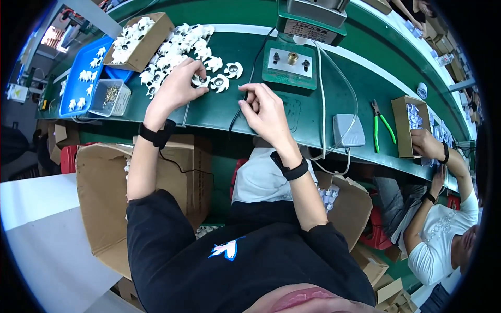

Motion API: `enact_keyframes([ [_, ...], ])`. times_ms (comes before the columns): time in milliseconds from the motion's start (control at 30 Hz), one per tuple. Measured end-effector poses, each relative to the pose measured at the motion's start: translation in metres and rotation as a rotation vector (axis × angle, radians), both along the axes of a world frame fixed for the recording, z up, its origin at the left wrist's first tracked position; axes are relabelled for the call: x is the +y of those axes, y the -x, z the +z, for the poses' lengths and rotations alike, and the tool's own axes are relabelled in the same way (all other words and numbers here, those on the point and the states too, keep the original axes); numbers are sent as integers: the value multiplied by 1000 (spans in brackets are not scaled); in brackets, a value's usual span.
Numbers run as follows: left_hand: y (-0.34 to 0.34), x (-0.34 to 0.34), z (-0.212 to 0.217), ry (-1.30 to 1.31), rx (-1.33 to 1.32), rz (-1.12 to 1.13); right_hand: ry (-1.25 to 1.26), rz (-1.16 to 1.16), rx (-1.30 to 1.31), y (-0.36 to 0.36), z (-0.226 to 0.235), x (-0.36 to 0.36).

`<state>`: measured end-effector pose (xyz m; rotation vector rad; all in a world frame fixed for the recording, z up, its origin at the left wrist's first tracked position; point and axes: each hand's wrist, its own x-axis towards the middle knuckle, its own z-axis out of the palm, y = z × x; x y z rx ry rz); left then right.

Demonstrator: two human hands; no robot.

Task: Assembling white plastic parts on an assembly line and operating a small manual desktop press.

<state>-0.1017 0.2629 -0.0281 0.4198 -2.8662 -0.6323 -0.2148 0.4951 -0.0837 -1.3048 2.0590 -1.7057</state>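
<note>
White bladed plastic wheels with dark centres point(177, 44) lie heaped on the green bench at the left, with a few loose ones point(219, 83) beside the heap. My left hand point(177, 88) is at the heap's near edge, its thumb and fingers curved around one white bladed wheel point(200, 80). To the right, my right hand point(266, 112) is raised above the bench with its fingers curled in a pinch. Something tiny shows at its fingertips, too small to name. A green press point(289, 73) with a metal plate and a brass fitting stands just beyond it.
At the left are a cardboard box of white wheels point(146, 60), a blue tray point(70, 94) and a clear tub of small metal parts point(121, 101). Green-handled pliers point(385, 128), a grey box point(348, 130) and cables lie right. A co-worker's hand point(428, 144) reaches into another box.
</note>
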Motion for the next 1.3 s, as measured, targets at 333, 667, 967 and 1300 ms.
enact_keyframes([
  [333,16,0,-5,163,255,13,-29,24,-67,-1,8,1],
  [667,32,-7,-20,215,156,27,-30,27,-17,-3,8,3],
  [967,42,-1,-20,268,240,-119,-55,49,-3,-6,10,3],
  [1300,25,-9,-1,242,274,27,-34,68,49,-8,7,2],
])
